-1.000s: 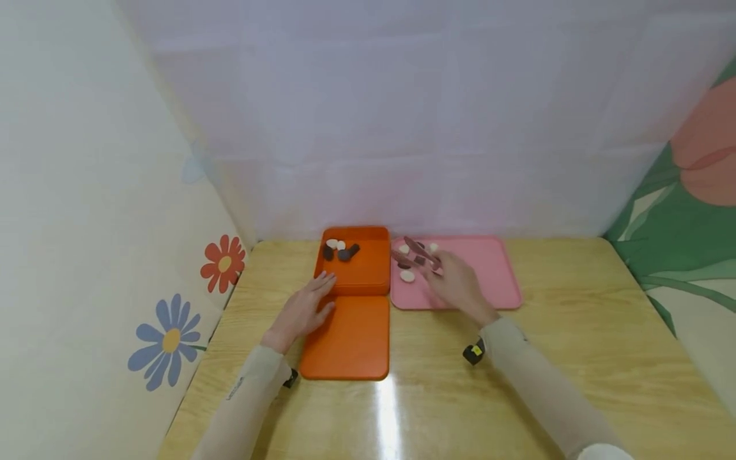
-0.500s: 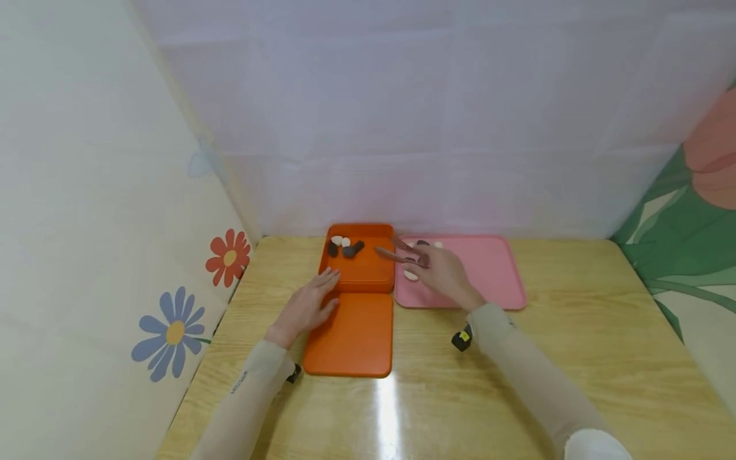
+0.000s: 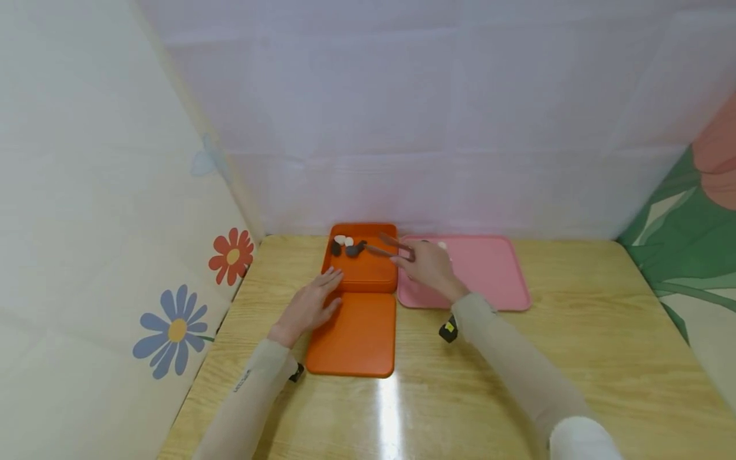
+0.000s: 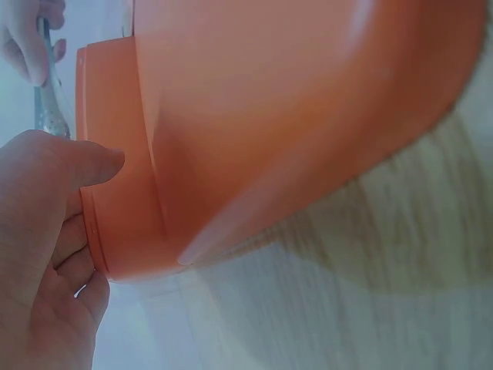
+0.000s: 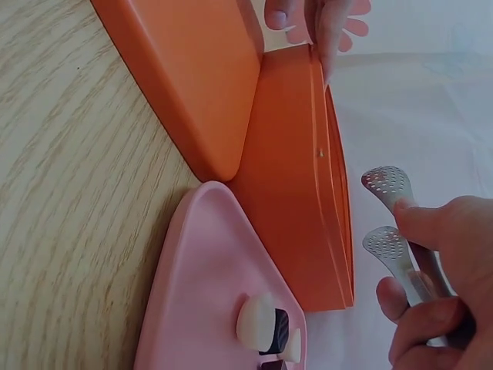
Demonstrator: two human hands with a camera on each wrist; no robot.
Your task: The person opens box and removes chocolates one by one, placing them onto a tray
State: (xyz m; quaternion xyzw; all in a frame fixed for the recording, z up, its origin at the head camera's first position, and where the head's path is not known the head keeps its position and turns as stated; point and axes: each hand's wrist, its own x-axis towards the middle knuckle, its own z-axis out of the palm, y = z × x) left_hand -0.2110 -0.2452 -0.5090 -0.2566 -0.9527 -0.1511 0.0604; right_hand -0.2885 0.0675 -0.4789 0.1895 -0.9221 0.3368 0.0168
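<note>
My right hand (image 3: pixel 428 263) holds metal tongs (image 3: pixel 397 249) with perforated ends. The tongs reach over the right part of an orange box (image 3: pixel 374 281). In the right wrist view, their two ends (image 5: pixel 387 181) stand apart with nothing between them. My left hand (image 3: pixel 310 300) rests at the box's front left corner, its fingers laid on the rim. In the left wrist view, the thumb (image 4: pixel 100 163) lies before the box's front wall. Inside the box, at the back left, are white pieces (image 3: pixel 340 239) and dark pieces (image 3: pixel 353 250).
A pink tray (image 3: pixel 489 275) adjoins the box on the right. White oval pieces (image 5: pixel 256 322) and dark pieces (image 5: pixel 281 331) lie on it. An orange lid-like panel (image 3: pixel 353 338) lies in front of the box. A white cloth wall (image 3: pixel 368 128) rises behind the table.
My right hand has moved left from over the pink tray, bringing the tongs above the orange box. My left hand stays on the box's corner.
</note>
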